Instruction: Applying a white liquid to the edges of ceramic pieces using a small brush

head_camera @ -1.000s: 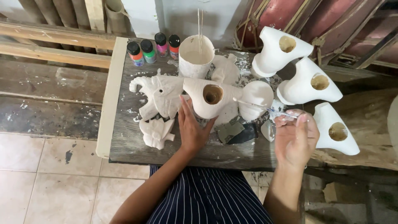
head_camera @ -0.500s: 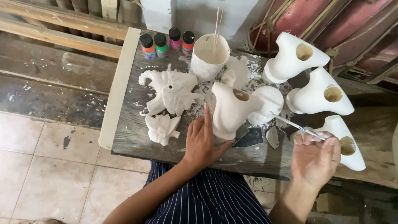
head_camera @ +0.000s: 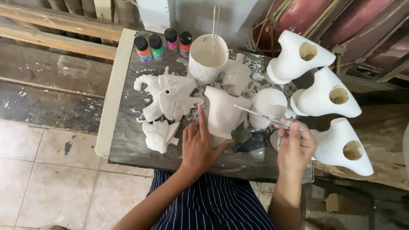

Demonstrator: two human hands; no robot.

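Steadying a white plaster figure (head_camera: pixel 222 114) near the middle of the worn table (head_camera: pixel 136 147), the left hand (head_camera: pixel 199 147) cups its base with open fingers. Pinched in the right hand (head_camera: pixel 295 147), a thin brush (head_camera: pixel 260 114) touches the figure's right side, beside a white dome-shaped cast (head_camera: pixel 269 106).

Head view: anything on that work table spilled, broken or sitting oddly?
White splatter is smeared over the dark wooden table, thickest around the white cup. The white figure steadied by the left hand stands whole. The right hand holds a thin brush. Nothing looks broken or tipped.
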